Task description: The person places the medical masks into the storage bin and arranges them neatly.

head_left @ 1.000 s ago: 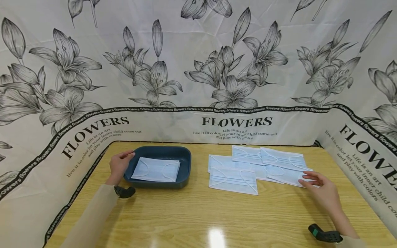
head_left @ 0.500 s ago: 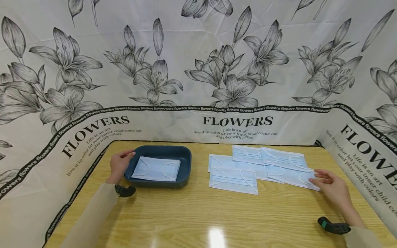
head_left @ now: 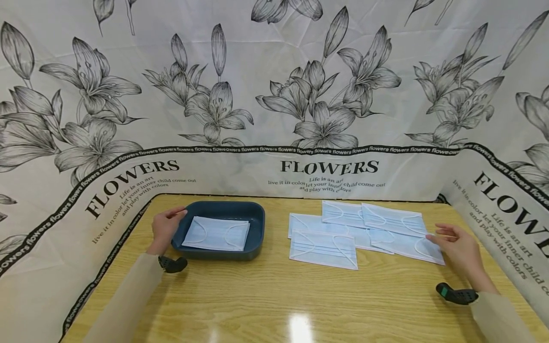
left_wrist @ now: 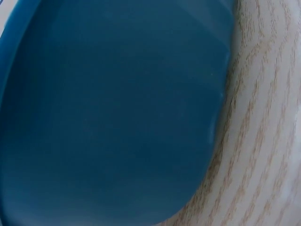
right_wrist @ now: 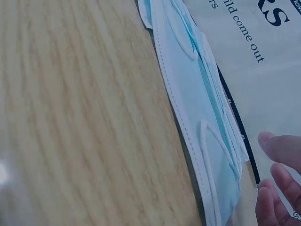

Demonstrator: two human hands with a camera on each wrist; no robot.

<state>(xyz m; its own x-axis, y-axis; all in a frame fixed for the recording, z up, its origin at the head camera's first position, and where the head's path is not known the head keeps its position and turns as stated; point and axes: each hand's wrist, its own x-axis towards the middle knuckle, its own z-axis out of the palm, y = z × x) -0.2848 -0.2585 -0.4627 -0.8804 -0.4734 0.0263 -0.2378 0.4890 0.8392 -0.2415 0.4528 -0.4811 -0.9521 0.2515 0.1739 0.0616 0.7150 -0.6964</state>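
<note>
At the left rim of a dark blue plastic tray (head_left: 218, 255), my left hand (head_left: 166, 228) pinches the edge between thumb and fingers. Inside that tray lies a small stack of light blue face masks (head_left: 215, 234). In the left wrist view the blue plastic of the tray (left_wrist: 117, 113) fills most of the picture. My right hand (head_left: 462, 247) hovers by the right end of the loose masks, near the top and front-right masks, its fingers loosely bent. The right wrist view shows its fingers (right_wrist: 284, 150) apart from the front-right mask (right_wrist: 188, 94), with nothing between them.
Several loose face masks overlap on the right of the wooden table (head_left: 240, 300), including a front-left one (head_left: 322, 250) and a top one (head_left: 393, 219). A flower-printed curtain (head_left: 240, 176) stands along the table's back and sides.
My right hand has shifted right, then a little away from me, uncovering the right end of the front-right mask, which has shifted slightly. The left hand and tray stay put.
</note>
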